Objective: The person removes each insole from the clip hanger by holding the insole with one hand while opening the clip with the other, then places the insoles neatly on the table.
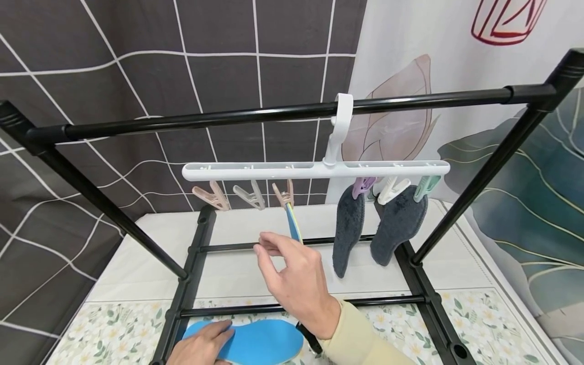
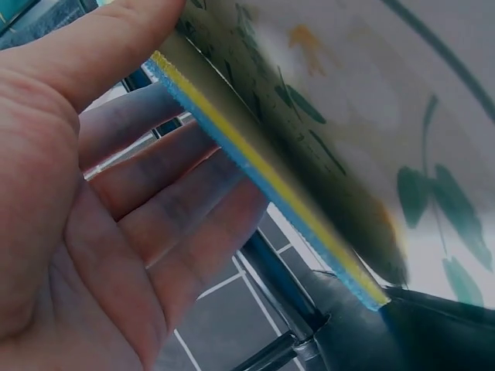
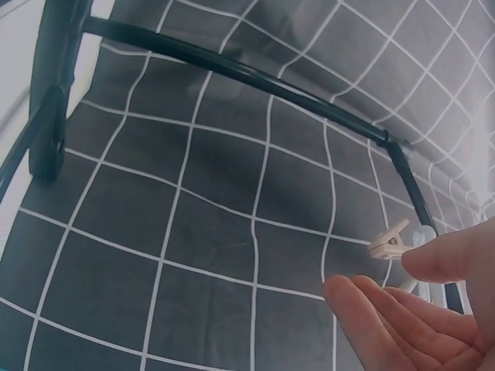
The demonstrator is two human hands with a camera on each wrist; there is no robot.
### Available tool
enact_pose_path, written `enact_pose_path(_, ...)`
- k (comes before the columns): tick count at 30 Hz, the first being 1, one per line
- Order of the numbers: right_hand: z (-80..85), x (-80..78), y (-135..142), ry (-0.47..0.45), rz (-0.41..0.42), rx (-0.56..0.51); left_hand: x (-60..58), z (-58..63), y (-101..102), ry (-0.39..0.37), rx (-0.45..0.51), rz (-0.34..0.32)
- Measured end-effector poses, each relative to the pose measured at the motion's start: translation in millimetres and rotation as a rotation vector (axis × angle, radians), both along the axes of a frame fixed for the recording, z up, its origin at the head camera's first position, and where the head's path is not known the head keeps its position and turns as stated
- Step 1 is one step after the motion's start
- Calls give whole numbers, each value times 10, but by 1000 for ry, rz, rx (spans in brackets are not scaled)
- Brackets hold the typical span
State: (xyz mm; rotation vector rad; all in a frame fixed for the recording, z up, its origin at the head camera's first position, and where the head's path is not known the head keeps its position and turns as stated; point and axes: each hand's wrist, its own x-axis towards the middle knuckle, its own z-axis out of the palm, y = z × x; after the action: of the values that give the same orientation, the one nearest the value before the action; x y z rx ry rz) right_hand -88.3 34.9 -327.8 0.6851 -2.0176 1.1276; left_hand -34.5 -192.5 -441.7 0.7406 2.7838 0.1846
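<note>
Floral surface (image 1: 118, 329), blue insole (image 1: 264, 339), partly hidden

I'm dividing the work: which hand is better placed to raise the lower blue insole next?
Probably the left hand: it touches the lower blue insole, while the right hand is higher, near the hanging insole.

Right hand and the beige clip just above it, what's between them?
The head view shows a blue-and-yellow insole, seen edge-on, between the right hand and the beige clip.
</note>
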Motion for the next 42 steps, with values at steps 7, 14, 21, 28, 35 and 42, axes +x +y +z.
enact_pose_path(7, 6, -14, 19, 17, -11, -3, 0, -24, -12, 37, 33, -16)
enact_pose_path(14, 21, -4, 27, 29, -1, -13, 7, -28, -16, 17, 47, -2)
enact_pose_path(21, 37, 10, 37, 44, 17, -49, 25, -30, -27, 3, 59, 34)
enact_pose_path(28, 112, -6, 95, 101, 14, -116, 21, 5, -36, 32, 52, -9)
enact_pose_path(35, 192, -39, 149, 162, -24, -159, 47, 52, -26, 172, 165, -24)
enact_pose_path(42, 275, -77, 204, 214, -22, -216, 39, 119, 18, 184, 224, 37)
